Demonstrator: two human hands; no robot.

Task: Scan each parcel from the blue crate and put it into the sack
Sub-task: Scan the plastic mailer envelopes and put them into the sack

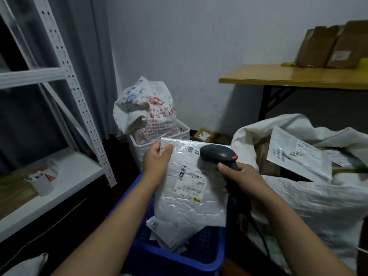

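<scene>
Fingers and thumb of your left hand pinch the top-left corner of the white bubble-film mailer parcel, upright above the blue plastic mesh crate. Your right hand curls round the black handheld scanner, its head over the parcel's top right, near the barcode. Risks: crinkled glossy film could misread, and the one-corner pinch may slip before the white woven sack on your right.

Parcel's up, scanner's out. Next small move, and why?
Probably swing the scanner in the right hand onto the barcode: its head sits over the parcel's upper right, off the barcode, while the left hand holds the parcel label-up above the blue crate.
</scene>
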